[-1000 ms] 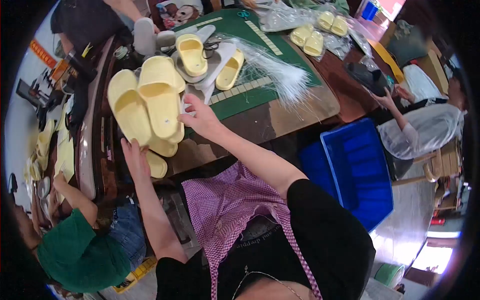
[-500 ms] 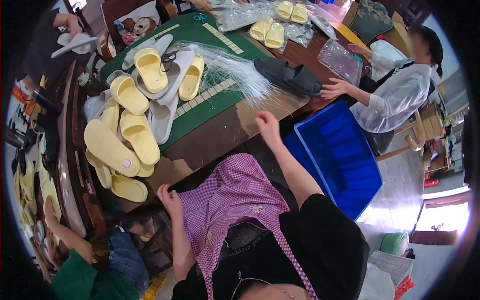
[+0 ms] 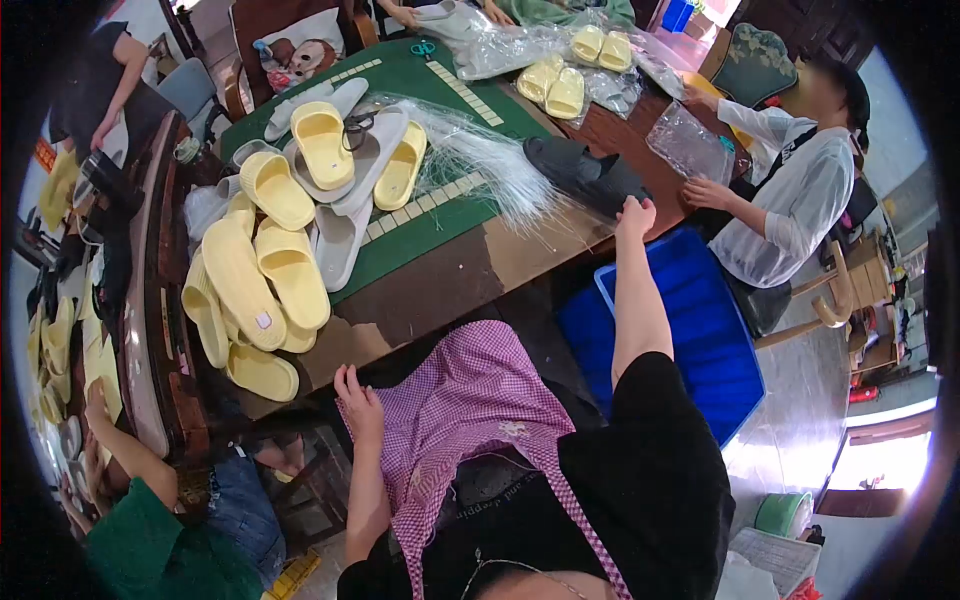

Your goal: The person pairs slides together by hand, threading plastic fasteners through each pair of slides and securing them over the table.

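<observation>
My right hand [image 3: 636,216] is stretched out to the table's right side, its fingers bent round the near end of a pair of black slippers [image 3: 585,176]. My left hand [image 3: 360,402] hangs at the table's front edge beside the checked apron [image 3: 470,400], holding nothing, fingers loosely bent and apart. A bundle of thin clear plastic ties [image 3: 500,170] fans out left of the black slippers. Farther left lies a heap of yellow slippers [image 3: 292,270] with grey slippers [image 3: 340,235] among them.
A blue bin [image 3: 715,340] stands below my right arm. Bagged yellow slippers [image 3: 565,92] and a clear bag [image 3: 690,140] lie at the back right. A co-worker [image 3: 780,190] sits at the right; others work at the left and back. Scissors [image 3: 423,48] lie on the green mat.
My right hand has moved right and forward to the black slippers. The co-worker's hand has drawn back from them. My left hand has shifted slightly; the view has turned a little.
</observation>
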Demonstrator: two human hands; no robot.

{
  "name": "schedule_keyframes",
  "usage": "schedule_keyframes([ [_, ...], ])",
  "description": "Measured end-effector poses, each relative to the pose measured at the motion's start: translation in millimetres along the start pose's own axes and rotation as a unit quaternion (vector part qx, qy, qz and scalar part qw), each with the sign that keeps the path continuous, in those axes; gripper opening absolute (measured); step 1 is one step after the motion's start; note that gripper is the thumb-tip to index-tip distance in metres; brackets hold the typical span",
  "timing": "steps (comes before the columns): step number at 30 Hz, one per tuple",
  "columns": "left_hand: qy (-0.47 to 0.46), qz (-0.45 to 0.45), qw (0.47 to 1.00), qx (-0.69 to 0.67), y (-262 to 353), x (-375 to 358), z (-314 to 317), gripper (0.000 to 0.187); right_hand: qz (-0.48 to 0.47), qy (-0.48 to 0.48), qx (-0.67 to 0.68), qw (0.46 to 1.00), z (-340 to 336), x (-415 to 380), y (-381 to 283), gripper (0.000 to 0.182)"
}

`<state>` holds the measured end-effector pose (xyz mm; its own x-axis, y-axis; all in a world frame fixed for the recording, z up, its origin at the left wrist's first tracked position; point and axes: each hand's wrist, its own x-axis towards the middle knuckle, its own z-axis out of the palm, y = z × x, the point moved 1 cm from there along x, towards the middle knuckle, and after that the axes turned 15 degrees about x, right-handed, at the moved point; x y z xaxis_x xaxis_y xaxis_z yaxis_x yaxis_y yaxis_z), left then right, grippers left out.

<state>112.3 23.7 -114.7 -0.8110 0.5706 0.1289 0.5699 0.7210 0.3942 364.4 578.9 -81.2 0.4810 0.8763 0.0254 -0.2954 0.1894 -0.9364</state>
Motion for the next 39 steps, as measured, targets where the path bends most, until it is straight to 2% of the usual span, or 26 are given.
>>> schedule_keyframes([
  [1, -0.009, -0.006, 1.000, -0.010, 0.4, 0.3, -0.1, 0.047, 0.076, -0.023, 0.017, 0.997, 5.5, -5.1, -17.5, 0.034],
  [2, -0.006, -0.004, 1.000, -0.012, -0.3, 0.4, 0.9, 0.047, 0.074, -0.023, 0.020, 0.997, 7.1, -0.1, -19.7, 0.034],
  [4, 0.001, 0.000, 1.000, -0.008, -2.1, 0.2, 3.7, 0.047, 0.209, -0.062, 0.003, 0.976, 11.2, 3.8, -30.0, 0.032],
  [5, 0.002, 0.002, 1.000, -0.010, -2.9, 0.4, 4.3, 0.047, 0.242, -0.091, 0.017, 0.966, 8.4, 1.4, -32.9, 0.020],
  [8, 0.017, 0.014, 1.000, -0.008, -2.9, -0.5, 5.1, 0.047, 0.269, -0.063, 0.009, 0.961, 8.4, -6.3, -37.6, 0.013],
  [12, 0.015, 0.004, 0.999, -0.048, -6.0, -1.1, 2.1, 0.044, 0.254, 0.001, 0.116, 0.960, 4.2, -9.1, -44.8, 0.014],
  [14, 0.010, -0.003, 0.997, -0.081, -4.2, -0.7, -0.4, 0.042, 0.245, -0.012, 0.150, 0.958, -1.6, -11.8, -49.7, 0.013],
  [17, 0.014, -0.010, 0.996, -0.090, 8.3, 1.3, -9.8, 0.039, 0.241, -0.107, 0.228, 0.937, -3.7, -36.4, -76.0, 0.010],
  [18, 0.013, -0.006, 0.991, -0.132, 22.9, 6.3, -19.1, 0.037, 0.241, -0.108, 0.227, 0.937, -3.6, -48.4, -83.9, 0.010],
  [20, 0.011, -0.005, 0.985, -0.175, 36.8, 20.2, -20.8, 0.036, 0.258, -0.203, 0.216, 0.920, -0.1, -81.8, -98.9, 0.010],
  [22, 0.001, -0.007, 0.957, -0.291, 46.2, 37.2, -16.7, 0.033, 0.269, -0.257, 0.187, 0.909, -1.6, -114.2, -96.6, 0.012],
  [23, 0.002, -0.012, 0.957, -0.289, 54.0, 43.5, -19.5, 0.033, 0.271, -0.295, 0.145, 0.905, -3.1, -135.3, -98.0, 0.013],
  [25, -0.029, -0.066, 0.846, -0.528, 78.0, 51.4, -35.6, 0.035, 0.296, -0.352, 0.113, 0.881, -6.3, -181.1, -89.5, 0.013],
  [26, -0.026, -0.072, 0.848, -0.525, 76.6, 52.7, -35.8, 0.035, 0.291, -0.384, 0.075, 0.873, -9.0, -205.8, -89.9, 0.013],
  [28, -0.063, -0.062, 0.717, -0.691, 75.9, 55.9, -38.9, 0.038, 0.311, -0.442, 0.009, 0.842, -17.6, -244.6, -73.4, 0.013],
  [29, 0.008, -0.121, 0.706, -0.697, 80.7, 54.6, -41.7, 0.036, 0.305, -0.476, -0.032, 0.824, -21.5, -262.9, -75.1, 0.014],
  [30, 0.010, -0.125, 0.708, -0.695, 71.7, 53.7, -41.9, 0.036, 0.328, -0.482, -0.018, 0.812, -27.1, -275.2, -68.4, 0.017],
  [32, 0.045, -0.218, 0.695, -0.684, 46.8, 49.6, -40.9, 0.031, 0.356, -0.504, -0.029, 0.786, -34.2, -288.6, -60.9, 0.018],
  [33, 0.064, -0.265, 0.721, -0.637, 49.5, 48.0, -49.7, 0.028, 0.360, -0.503, -0.030, 0.785, -36.0, -291.7, -58.6, 0.018],
  [34, 0.063, -0.269, 0.722, -0.634, 42.7, 46.5, -45.5, 0.028, 0.364, -0.514, -0.035, 0.776, -37.7, -294.5, -56.7, 0.017],
  [36, 0.099, -0.238, 0.760, -0.597, 19.8, 47.4, -36.8, 0.027, 0.371, -0.522, -0.041, 0.767, -38.0, -296.0, -56.2, 0.017],
  [38, 0.148, -0.271, 0.763, -0.568, 5.7, 51.8, -51.6, 0.026, 0.278, -0.501, -0.105, 0.812, -32.2, -277.7, -63.9, 0.017],
  [39, 0.161, -0.240, 0.776, -0.560, 4.0, 51.7, -69.2, 0.025, 0.266, -0.486, -0.101, 0.826, -31.5, -262.1, -63.0, 0.017],
])
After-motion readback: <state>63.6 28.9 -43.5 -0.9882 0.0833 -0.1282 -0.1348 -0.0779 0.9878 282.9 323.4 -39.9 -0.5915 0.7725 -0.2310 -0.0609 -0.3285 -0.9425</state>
